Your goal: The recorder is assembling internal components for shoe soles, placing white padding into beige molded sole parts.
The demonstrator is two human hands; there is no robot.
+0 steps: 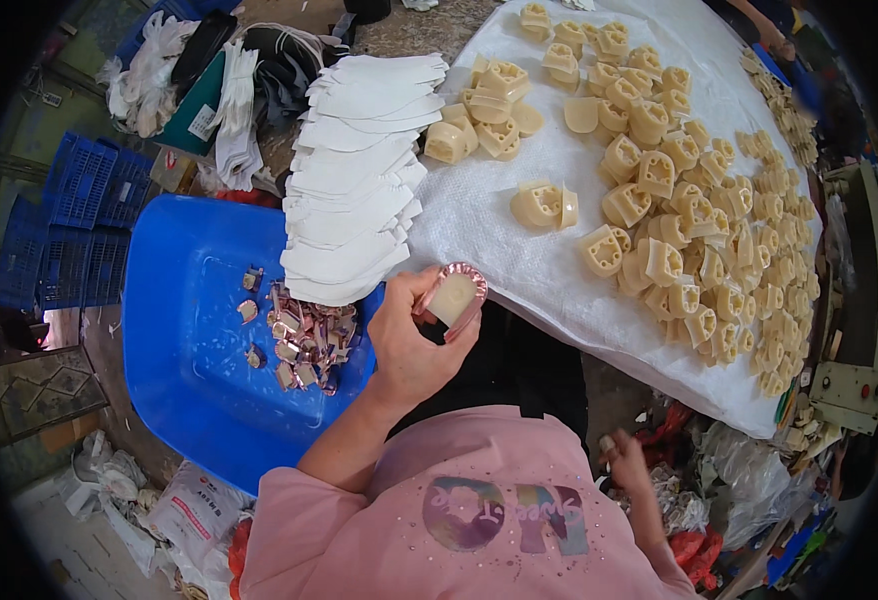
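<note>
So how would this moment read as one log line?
left hand: holds cream piece in pink wrap | right hand: low at side, contents unclear | blue tub: wrapped pieces

Glossy pink foil on matt cream plastic heel (452, 296); smooth blue plastic tub (184, 330); woven white sheet (519, 250)

One head-worn fisheye view looks steeply down, close over the worktable (519, 250).

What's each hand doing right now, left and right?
Left hand: closed on a cream heel piece with pink foil trim, above the blue tub.
Right hand: low at the side, pinching something small; cannot tell what.
</note>
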